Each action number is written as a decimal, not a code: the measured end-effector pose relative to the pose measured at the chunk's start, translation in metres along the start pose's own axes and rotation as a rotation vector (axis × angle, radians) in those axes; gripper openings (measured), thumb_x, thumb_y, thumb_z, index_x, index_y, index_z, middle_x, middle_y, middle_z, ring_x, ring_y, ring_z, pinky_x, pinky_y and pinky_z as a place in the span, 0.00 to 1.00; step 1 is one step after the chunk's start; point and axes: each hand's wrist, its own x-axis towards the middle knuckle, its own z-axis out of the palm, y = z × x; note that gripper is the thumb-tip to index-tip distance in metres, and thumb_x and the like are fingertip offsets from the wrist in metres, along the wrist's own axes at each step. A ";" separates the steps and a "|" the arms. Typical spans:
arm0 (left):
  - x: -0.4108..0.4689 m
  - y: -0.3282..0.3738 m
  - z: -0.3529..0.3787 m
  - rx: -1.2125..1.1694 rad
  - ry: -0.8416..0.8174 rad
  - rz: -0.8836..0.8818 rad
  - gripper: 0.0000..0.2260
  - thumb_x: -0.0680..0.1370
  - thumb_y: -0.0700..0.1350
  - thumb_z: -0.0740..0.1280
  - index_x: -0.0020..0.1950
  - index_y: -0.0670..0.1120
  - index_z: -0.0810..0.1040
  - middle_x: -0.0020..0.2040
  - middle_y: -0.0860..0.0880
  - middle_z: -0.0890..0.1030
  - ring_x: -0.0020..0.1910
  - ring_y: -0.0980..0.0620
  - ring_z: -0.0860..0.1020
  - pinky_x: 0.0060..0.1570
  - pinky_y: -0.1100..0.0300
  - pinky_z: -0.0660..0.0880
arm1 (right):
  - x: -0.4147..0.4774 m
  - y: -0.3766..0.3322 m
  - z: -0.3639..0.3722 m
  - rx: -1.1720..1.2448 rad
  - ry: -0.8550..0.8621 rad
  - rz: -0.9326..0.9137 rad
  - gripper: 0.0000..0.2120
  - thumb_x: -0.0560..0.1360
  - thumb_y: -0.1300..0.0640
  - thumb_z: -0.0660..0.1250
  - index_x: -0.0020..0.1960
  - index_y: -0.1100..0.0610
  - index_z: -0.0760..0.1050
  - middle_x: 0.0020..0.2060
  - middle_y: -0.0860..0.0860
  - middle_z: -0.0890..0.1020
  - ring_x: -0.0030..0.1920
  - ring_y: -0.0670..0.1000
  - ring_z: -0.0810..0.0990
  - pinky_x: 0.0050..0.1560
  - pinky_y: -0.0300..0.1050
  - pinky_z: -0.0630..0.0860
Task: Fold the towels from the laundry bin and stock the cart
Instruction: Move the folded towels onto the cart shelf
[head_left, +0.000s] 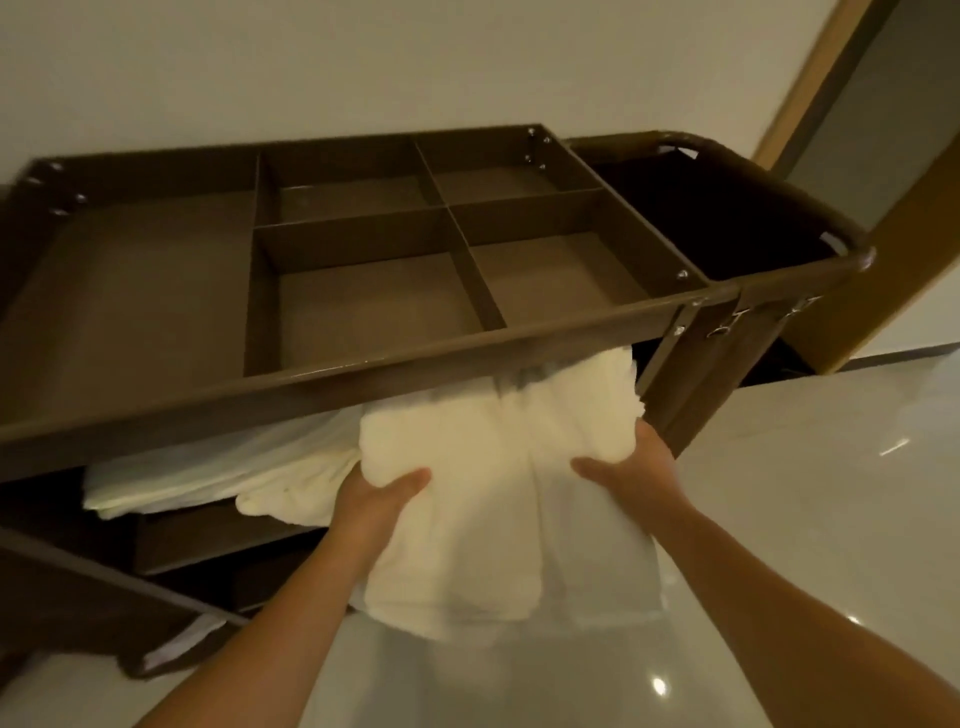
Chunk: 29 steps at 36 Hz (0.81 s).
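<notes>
step: stocking cart (363, 384) | my left hand (382, 501) and right hand (631, 467) grip folded towel (498, 467) at shelf mouth, under top tray | next, likely: slide it in level beside left stack (208, 467)

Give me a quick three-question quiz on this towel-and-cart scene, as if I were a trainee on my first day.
1. True or false: only one hand holds the folded white towel.
2. Where is the towel's far end, relative to the cart's top tray? A) inside it B) beneath it C) beside it on the floor
3. Fill in: the top tray has one large compartment and ___ smaller ones.

Key:
1. False: the left hand and the right hand both grip it.
2. B
3. four
</notes>
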 end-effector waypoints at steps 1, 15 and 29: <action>0.000 -0.001 0.004 -0.025 0.023 0.000 0.16 0.69 0.44 0.78 0.53 0.52 0.78 0.52 0.50 0.82 0.51 0.48 0.81 0.57 0.48 0.76 | 0.007 -0.003 -0.001 -0.021 -0.019 -0.014 0.38 0.64 0.47 0.79 0.69 0.53 0.66 0.56 0.48 0.77 0.56 0.52 0.77 0.51 0.47 0.74; 0.039 -0.003 0.061 0.074 0.267 0.025 0.27 0.67 0.56 0.77 0.62 0.47 0.77 0.54 0.50 0.82 0.52 0.48 0.80 0.58 0.49 0.77 | 0.067 0.019 0.014 -0.126 -0.057 -0.077 0.30 0.72 0.41 0.69 0.67 0.53 0.62 0.53 0.49 0.76 0.51 0.52 0.78 0.46 0.47 0.77; 0.036 -0.019 0.059 0.353 0.339 0.311 0.34 0.69 0.59 0.74 0.69 0.46 0.66 0.60 0.49 0.77 0.56 0.48 0.76 0.56 0.55 0.74 | 0.059 0.055 0.032 -0.248 0.147 -0.308 0.33 0.74 0.39 0.65 0.70 0.53 0.56 0.53 0.52 0.78 0.46 0.54 0.78 0.42 0.47 0.75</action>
